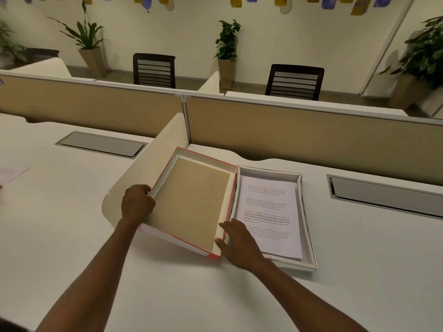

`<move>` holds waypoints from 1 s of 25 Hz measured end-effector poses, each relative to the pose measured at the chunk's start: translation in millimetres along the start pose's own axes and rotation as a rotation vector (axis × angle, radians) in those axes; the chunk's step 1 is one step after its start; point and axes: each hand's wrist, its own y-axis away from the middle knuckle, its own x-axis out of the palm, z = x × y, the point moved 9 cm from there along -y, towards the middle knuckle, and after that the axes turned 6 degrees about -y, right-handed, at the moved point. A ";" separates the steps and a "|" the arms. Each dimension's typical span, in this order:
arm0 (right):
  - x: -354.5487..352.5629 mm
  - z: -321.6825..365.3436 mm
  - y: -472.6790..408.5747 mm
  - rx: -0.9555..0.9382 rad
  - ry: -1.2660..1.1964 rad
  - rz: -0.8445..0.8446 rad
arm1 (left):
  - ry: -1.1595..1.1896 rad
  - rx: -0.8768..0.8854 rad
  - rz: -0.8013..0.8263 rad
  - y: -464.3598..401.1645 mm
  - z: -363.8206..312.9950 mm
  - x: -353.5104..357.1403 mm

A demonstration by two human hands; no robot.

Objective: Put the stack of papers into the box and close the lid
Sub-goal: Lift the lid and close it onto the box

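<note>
A shallow white box (pixel 308 238) lies open on the desk, with the stack of printed papers (pixel 271 212) flat inside it. Its lid (pixel 191 202), red outside and brown-lined inside, is hinged along the box's left side and tilts up to the left. My left hand (pixel 136 203) grips the lid's raised left edge. Fingers apart, my right hand (pixel 236 242) rests at the near corner where lid and box meet, touching the lid's edge and covering the papers' lower left corner.
A curved cream divider (pixel 153 164) stands just left of the lid. A tan partition (pixel 311 140) runs behind the box. Grey cable hatches (pixel 100 143) (pixel 386 197) sit in the desk on both sides. A loose sheet (pixel 12 174) lies far left.
</note>
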 end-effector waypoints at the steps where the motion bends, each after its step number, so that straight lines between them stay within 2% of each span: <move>1: -14.3 3.4 -6.8 0.035 -0.102 -0.067 | 0.035 0.028 -0.053 2.9 -7.8 -12.5; 3: -42.1 12.7 -20.4 0.099 -0.306 -0.189 | 0.113 0.065 -0.153 15.1 -25.6 -35.4; 5: -60.6 24.0 -34.8 0.183 -0.505 -0.221 | 0.187 0.103 -0.195 31.5 -47.3 -50.4; 9: -75.7 55.6 -67.7 0.342 -0.999 -0.092 | 0.206 0.236 -0.160 62.1 -104.7 -64.2; 12: -88.8 74.3 -84.5 0.413 -1.223 -0.023 | 0.162 0.345 -0.149 89.2 -147.9 -61.8; 16: -100.4 74.6 -88.9 0.449 -1.317 -0.071 | 0.224 0.416 -0.138 118.0 -178.3 -50.6; 21: -108.8 59.8 -87.4 0.451 -1.258 -0.177 | 0.269 0.455 -0.106 125.8 -192.2 -46.6; 23: -115.8 55.4 -85.1 0.469 -1.271 -0.192 | 0.401 0.483 -0.076 123.3 -190.8 -47.9; 25: -123.9 53.5 -80.5 0.464 -1.298 -0.176 | 0.583 0.431 -0.066 113.8 -176.1 -47.7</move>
